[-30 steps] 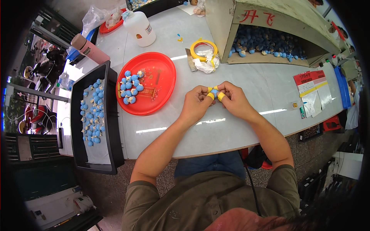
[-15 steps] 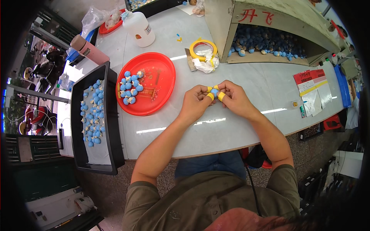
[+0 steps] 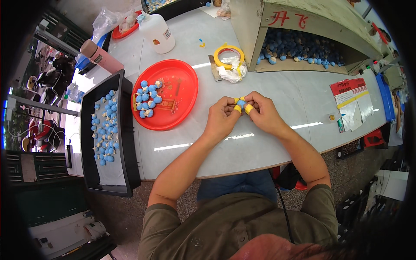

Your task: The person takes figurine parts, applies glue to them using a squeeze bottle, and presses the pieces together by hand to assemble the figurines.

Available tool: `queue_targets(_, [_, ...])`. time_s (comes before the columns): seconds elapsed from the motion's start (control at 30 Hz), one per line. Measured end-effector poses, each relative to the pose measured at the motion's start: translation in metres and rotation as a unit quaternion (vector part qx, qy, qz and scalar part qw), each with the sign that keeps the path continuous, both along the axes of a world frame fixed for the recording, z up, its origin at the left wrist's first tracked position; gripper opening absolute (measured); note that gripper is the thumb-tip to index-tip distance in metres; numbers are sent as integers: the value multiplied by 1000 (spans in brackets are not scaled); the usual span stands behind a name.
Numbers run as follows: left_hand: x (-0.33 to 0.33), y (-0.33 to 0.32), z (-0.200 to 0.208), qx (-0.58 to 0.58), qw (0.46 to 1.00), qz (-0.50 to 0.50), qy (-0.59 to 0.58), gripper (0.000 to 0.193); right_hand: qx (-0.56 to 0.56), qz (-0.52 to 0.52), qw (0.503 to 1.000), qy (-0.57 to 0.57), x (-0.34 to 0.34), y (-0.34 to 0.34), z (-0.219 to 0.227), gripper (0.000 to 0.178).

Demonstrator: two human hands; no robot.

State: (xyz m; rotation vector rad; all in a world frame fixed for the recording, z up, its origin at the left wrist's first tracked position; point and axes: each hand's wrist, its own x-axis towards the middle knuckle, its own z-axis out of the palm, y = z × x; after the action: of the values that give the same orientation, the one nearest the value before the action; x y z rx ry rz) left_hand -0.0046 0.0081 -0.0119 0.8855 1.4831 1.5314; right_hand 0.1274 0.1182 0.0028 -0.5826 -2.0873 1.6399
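Over glossy grey tabletop [image 3: 251, 154], left hand [image 3: 220, 117], right hand [image 3: 266, 116], yellow-wrapped fingers [image 3: 248, 108] clamped on small rounded blue piece [image 3: 241, 103]

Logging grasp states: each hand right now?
Left hand: closed, fingertips pinching the blue ball.
Right hand: closed, pinching the same ball from the other side.

overall: bright mid-frame, black vignette around the round fisheye rim
tabletop [image 3: 320, 104]: pale, well lit, thin white glare streaks
left side: daylight coming in, blown-out patch beyond black tray [image 3: 129, 151]
shelf box [image 3: 247, 34]: outside lit, inside in deep shadow
floor [image 3: 336, 186]: dim
fingers [image 3: 248, 109]: fairly sharp
blue ball [image 3: 241, 103]: too small for detail
outer edges: bowed lines, soft, smeary
bottom edge: wearer's head dark, blurred
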Motion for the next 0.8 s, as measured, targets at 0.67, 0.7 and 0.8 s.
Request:
queue_targets(0.67, [-8, 1, 0, 23, 997, -28, -73, 18, -95, 38, 994, -35, 4, 11, 6, 14])
queue_targets(0.7, [-8, 1, -3, 26, 997, -31, -71, 17, -88, 32, 995, -22, 3, 10, 5, 12])
queue_targets(0.8, [-9, 2, -8, 34, 997, -31, -62, 15, -82, 26, 996, -11, 3, 9, 1, 11])
